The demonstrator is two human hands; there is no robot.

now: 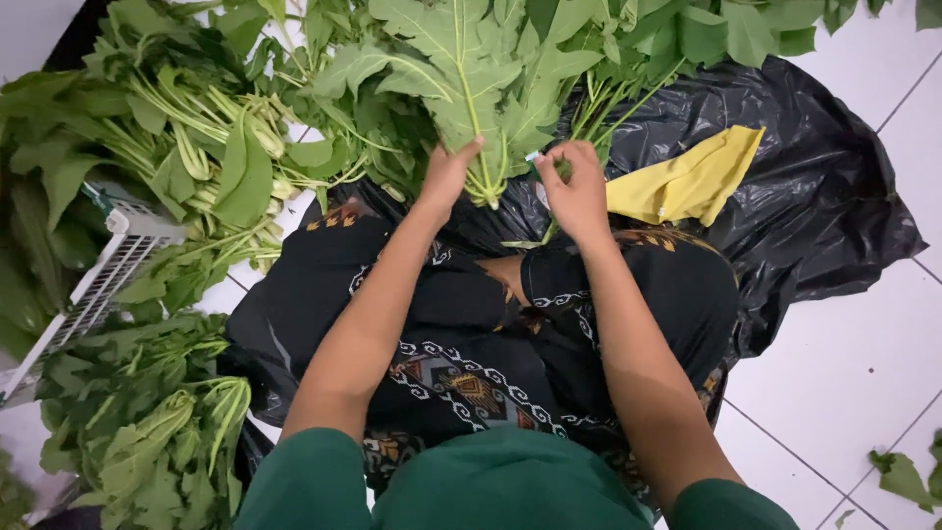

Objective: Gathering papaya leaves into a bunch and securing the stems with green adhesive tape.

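sitting on the floor (844, 373), a person works with a big bunch of leaves (471, 79) held up at about 12 o'clock from their lap. the left hand (446, 177) is closed round the green stems (483, 182) where they come together at the bottom of the bunch. the right hand (574, 191) sits just beside it, at about 1 o'clock, with its fingers pinched shut on something small and thin by the stems. it is too small to tell just what it is.

the leaves look soft, floppy and light, so i think they would tear or bruise if squeezed hard. the stems look firmer and a bit bendy. that makes the bottom of the stems the best place to take hold, where the left hand's grip already is, not up on the wide leaves.

under the hands lies a black plastic sheet (824, 186), spread over the white floor tiles. a yellow cloth (687, 182) rests on it at about 2 o'clock. more piles of greens (167, 137) lie at 10 o'clock, and another heap (147, 432) at 8 o'clock. a white plastic crate (98, 285) pokes out between them at 9 o'clock. a few loose leaf bits (908, 476) lie on the tiles at 4 o'clock.
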